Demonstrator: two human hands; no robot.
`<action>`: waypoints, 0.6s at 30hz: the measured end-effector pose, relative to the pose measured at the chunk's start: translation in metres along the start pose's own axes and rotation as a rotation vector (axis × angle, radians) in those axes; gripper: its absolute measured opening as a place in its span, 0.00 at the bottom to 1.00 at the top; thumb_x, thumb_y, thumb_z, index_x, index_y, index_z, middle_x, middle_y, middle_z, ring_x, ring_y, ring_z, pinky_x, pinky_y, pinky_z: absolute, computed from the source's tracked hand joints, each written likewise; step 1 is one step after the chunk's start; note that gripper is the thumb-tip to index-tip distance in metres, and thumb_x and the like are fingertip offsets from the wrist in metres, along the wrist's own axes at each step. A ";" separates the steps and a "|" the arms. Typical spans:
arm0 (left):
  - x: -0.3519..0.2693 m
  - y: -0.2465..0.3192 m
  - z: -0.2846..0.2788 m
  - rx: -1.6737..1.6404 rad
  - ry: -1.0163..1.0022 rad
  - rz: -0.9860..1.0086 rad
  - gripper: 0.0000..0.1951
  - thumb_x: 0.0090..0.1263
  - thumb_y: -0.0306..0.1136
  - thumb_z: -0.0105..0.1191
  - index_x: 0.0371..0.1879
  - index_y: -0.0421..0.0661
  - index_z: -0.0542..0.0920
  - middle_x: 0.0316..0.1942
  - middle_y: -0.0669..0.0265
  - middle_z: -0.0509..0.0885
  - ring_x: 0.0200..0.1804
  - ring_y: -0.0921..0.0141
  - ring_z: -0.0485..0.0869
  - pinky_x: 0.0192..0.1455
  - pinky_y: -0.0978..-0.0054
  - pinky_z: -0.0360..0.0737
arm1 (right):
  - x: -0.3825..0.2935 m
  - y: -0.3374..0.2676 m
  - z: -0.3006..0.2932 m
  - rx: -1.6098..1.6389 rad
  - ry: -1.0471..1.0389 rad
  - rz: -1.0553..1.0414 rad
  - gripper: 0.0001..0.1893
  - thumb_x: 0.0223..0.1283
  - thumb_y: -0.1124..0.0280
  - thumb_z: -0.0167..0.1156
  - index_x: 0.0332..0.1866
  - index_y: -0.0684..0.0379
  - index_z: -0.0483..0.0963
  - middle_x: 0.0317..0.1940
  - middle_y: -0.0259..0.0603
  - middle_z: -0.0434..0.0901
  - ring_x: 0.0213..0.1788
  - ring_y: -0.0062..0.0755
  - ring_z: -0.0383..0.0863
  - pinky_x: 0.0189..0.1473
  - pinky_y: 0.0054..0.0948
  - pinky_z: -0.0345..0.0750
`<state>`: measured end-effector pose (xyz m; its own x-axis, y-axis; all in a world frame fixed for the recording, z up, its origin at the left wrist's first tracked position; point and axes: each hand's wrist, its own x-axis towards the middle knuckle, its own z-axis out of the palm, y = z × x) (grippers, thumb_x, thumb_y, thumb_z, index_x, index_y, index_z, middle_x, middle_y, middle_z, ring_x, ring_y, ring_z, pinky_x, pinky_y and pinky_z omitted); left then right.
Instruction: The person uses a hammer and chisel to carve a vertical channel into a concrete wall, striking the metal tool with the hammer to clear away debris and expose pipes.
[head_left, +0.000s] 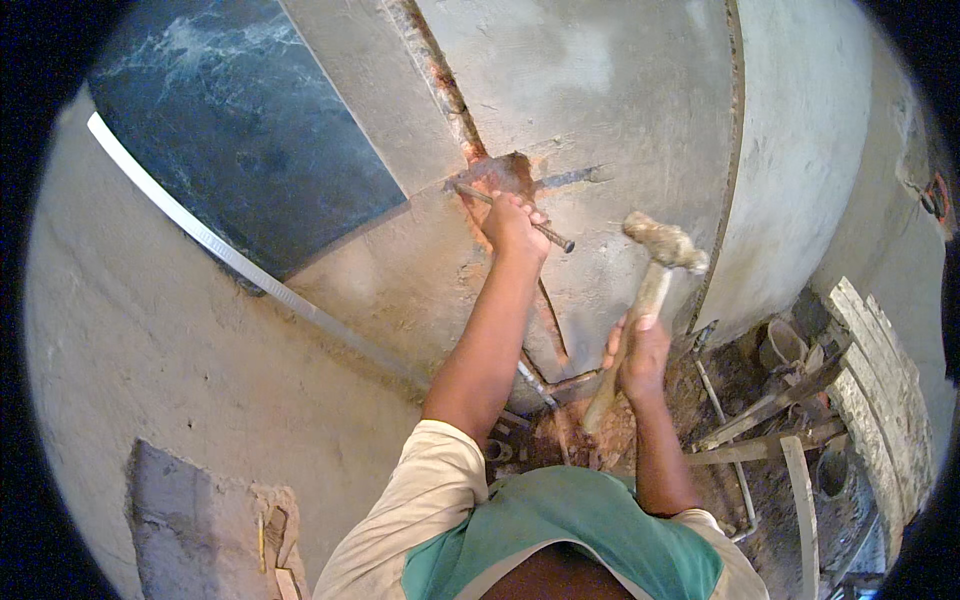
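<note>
A metal chisel (553, 237) is gripped in my left hand (514, 223). Its tip reaches the left edge of a rough recess (504, 174) cut into the plastered wall (637, 97), and its struck end points down to the right. My right hand (643, 358) holds a hammer by its wooden handle (651, 296). The hammer's head (666, 241), crusted with pale mortar, is apart from the chisel, to its right. A narrow chased groove (450, 94) runs up from the recess, and a short cut (574, 177) extends from it to the right.
A dark window opening (247, 142) lies at the upper left, with a pale strip (217, 244) along its lower side. Wooden planks (874, 420), a pipe (724, 420) and rubble stand at the lower right. Another groove (551, 319) runs below the recess. A patch (172, 517) marks the left wall.
</note>
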<state>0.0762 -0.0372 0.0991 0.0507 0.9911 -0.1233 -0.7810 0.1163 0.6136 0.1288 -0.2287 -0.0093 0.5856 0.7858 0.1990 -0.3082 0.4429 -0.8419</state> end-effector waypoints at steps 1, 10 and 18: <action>-0.003 0.003 0.002 -0.020 -0.014 0.023 0.02 0.60 0.26 0.38 0.30 0.49 0.65 0.19 0.72 0.63 0.17 0.78 0.60 0.15 0.83 0.58 | -0.001 -0.006 -0.004 0.027 0.025 -0.030 0.20 0.58 0.50 0.43 0.33 0.61 0.65 0.16 0.35 0.67 0.14 0.23 0.66 0.17 0.22 0.66; 0.011 0.029 0.002 -0.078 -0.076 -0.047 0.05 0.62 0.26 0.36 0.26 0.49 0.66 0.17 0.74 0.63 0.15 0.79 0.60 0.13 0.83 0.58 | -0.007 -0.060 0.006 0.402 -0.043 -0.501 0.29 0.50 0.39 0.46 0.35 0.61 0.65 0.17 0.39 0.68 0.16 0.27 0.69 0.20 0.24 0.71; 0.017 0.037 0.002 0.041 -0.169 0.025 0.05 0.59 0.24 0.35 0.24 0.49 0.66 0.16 0.73 0.63 0.14 0.77 0.59 0.12 0.82 0.59 | -0.010 0.007 0.014 -0.146 -0.063 -0.007 0.19 0.58 0.53 0.43 0.31 0.61 0.67 0.15 0.35 0.68 0.14 0.24 0.68 0.16 0.25 0.68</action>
<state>0.0496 -0.0159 0.1215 0.1383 0.9901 0.0231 -0.7577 0.0908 0.6462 0.1105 -0.2273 -0.0103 0.5375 0.8106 0.2323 -0.1897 0.3847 -0.9034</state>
